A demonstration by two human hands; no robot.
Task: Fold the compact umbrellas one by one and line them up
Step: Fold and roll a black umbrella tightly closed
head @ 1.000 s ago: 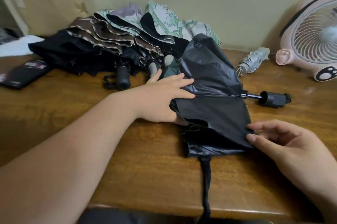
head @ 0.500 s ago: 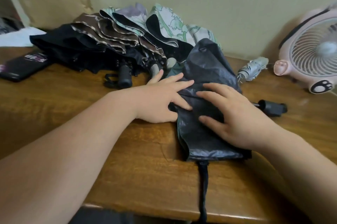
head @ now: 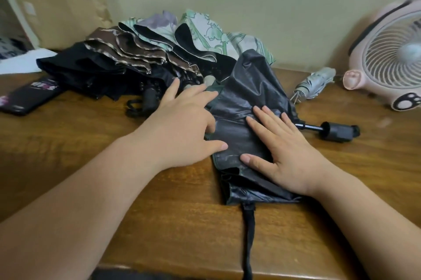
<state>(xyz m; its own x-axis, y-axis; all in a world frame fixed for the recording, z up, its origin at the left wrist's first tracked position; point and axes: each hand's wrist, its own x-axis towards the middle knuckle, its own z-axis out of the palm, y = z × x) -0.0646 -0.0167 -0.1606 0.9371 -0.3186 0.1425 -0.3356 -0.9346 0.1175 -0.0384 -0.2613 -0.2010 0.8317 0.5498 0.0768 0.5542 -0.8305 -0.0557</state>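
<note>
Black umbrella (head: pixel 250 88) flat on wooden table (head: pixel 91 154), canopy partly gathered, handle (head: pixel 339 130) sticking out its right side, strap (head: pixel 249 234) trailing off its near edge over table edge.

Right hand (head: pixel 287 149) palm-down on umbrella canopy, fingers straight and spread, pressing fabric.

Left hand (head: pixel 184 124) at umbrella's left edge, fingers straight, loosely spread, thumb on fabric.

Heap of unfolded umbrellas (head: pixel 141 61) touching umbrella's far-left side.

Silver folded umbrella (head: pixel 316 82) just beyond umbrella, far right.

Pink fan (head: pixel 387 61) farther right of umbrella.

Dark flat box (head: pixel 29 97) well left of umbrella.

One pink plastic fan (head: pixel 387 63), one glossy black umbrella (head: pixel 252 88) and one furled silver umbrella (head: pixel 316 81) are counted; heaped patterned umbrellas (head: pixel 141 52) cannot be.
</note>
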